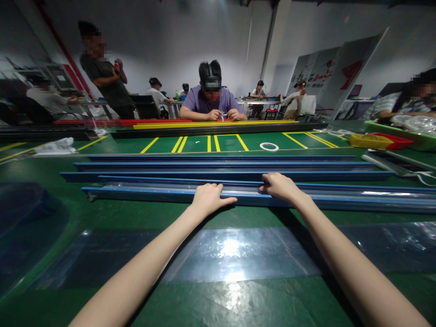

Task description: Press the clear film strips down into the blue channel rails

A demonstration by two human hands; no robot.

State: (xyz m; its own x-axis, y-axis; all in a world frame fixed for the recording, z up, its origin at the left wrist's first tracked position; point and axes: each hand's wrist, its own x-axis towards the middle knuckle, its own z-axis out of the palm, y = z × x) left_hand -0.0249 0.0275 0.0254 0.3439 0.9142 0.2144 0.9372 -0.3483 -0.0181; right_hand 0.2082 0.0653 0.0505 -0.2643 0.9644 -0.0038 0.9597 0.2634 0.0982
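Observation:
Several long blue rails lie side by side across the green table. The nearest blue rail carries a shiny clear film. My left hand rests on this rail near its middle, fingers curled over its far edge and thumb along the front. My right hand grips the same rail a little further right, fingers closed over its top. Both forearms reach out from the bottom of the view.
A clear plastic sheet lies flat on the table in front of me. A white tape ring sits beyond the rails. A person works opposite at red and yellow rails. Coloured trays stand at right.

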